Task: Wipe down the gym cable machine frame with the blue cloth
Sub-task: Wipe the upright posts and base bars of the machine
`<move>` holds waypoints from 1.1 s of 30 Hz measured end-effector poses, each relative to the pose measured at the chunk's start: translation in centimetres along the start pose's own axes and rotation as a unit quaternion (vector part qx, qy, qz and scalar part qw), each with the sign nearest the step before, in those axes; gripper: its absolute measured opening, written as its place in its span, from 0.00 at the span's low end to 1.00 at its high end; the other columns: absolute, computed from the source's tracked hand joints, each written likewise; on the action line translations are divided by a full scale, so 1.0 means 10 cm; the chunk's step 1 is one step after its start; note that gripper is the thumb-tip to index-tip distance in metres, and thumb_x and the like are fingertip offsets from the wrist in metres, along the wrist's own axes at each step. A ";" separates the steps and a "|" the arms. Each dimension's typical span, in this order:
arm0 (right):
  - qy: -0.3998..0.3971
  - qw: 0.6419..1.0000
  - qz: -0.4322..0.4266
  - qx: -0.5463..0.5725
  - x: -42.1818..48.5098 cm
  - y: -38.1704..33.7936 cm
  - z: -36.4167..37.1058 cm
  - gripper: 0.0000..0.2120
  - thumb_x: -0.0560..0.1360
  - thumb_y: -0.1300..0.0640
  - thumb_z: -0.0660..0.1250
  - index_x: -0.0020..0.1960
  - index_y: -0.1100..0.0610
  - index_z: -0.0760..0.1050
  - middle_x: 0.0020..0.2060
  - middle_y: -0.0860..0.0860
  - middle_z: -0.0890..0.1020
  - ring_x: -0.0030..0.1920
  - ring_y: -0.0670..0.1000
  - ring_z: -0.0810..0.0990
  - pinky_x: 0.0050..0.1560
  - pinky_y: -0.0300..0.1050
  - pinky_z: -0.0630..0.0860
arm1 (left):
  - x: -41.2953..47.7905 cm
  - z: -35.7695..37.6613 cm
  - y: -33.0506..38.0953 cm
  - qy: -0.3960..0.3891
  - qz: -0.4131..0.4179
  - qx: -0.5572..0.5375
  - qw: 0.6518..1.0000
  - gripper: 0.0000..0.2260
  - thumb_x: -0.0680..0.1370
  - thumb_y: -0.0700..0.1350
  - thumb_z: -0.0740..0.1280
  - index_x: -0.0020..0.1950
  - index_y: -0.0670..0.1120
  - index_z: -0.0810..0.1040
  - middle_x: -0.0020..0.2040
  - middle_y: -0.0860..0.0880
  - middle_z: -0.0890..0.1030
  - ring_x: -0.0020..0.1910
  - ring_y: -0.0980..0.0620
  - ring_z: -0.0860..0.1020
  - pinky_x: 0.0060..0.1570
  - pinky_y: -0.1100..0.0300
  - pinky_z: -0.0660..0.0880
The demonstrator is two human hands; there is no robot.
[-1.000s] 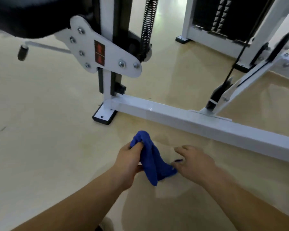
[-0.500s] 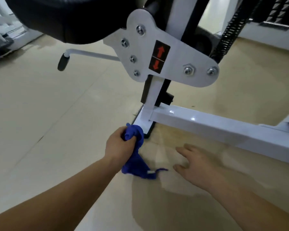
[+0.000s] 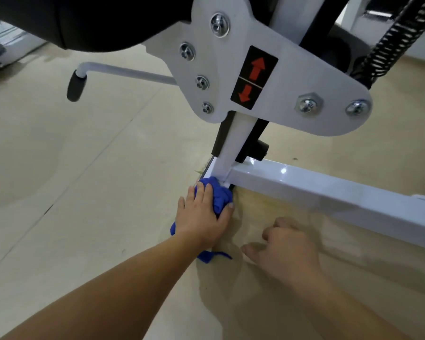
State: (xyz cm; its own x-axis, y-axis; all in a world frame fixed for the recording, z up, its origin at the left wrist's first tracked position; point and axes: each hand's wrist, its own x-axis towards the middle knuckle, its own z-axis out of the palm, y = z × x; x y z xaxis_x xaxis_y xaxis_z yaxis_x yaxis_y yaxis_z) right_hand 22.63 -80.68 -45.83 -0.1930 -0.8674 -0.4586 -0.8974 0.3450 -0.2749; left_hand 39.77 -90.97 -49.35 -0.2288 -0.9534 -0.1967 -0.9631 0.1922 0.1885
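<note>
Cable machine frame (image 3: 329,190): white, glossy, upright post (image 3: 236,146) joining at floor level. Left hand (image 3: 204,217) at that joint, fingers over and thumb round bunched blue cloth (image 3: 221,196), cloth touching post foot. Right hand (image 3: 287,249) beside, fingers loosely curled, holding nothing.

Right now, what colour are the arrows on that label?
The arrows are red, on a black label; head view shows them best.

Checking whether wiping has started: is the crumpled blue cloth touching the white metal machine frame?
Touching. The head view shows the left hand pressing the blue cloth onto the white frame's foot, with no gap.
</note>
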 end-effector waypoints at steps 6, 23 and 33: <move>-0.009 0.999 -0.018 -0.036 -0.13 0.06 0.16 0.35 0.78 0.28 0.56 0.79 0.43 0.56 0.77 0.47 0.59 0.80 0.56 0.55 0.70 0.53 0.69 | 0.31 -0.05 -0.14 0.042 0.025 0.037 0.998 0.24 0.83 0.58 0.52 0.75 0.47 0.65 0.77 0.45 0.66 0.75 0.45 0.62 0.73 0.49 0.63; -0.027 0.999 -0.012 -0.040 -0.09 0.07 0.20 0.38 0.78 0.28 0.54 0.82 0.43 0.50 0.82 0.46 0.51 0.83 0.57 0.47 0.77 0.54 0.60 | 0.02 -0.06 -0.06 -0.012 0.069 0.008 0.997 0.35 0.80 0.70 0.47 0.83 0.54 0.50 0.83 0.49 0.52 0.82 0.49 0.48 0.79 0.52 0.55; -0.038 0.998 -0.021 -0.034 -0.10 0.07 0.14 0.37 0.78 0.30 0.57 0.82 0.42 0.52 0.81 0.46 0.53 0.83 0.56 0.48 0.75 0.51 0.62 | 0.06 0.00 -0.16 0.006 0.127 -0.038 0.991 0.19 0.83 0.50 0.57 0.75 0.58 0.65 0.72 0.55 0.70 0.69 0.51 0.71 0.56 0.53 0.76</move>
State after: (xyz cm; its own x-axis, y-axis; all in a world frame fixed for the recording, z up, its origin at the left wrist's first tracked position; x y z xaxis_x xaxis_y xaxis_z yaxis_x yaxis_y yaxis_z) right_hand 22.73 -79.05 -46.70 -0.1275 -0.8501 -0.5110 -0.9296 0.2820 -0.2371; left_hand 41.16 -91.83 -49.73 -0.4597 -0.8795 -0.1231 -0.8615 0.4080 0.3022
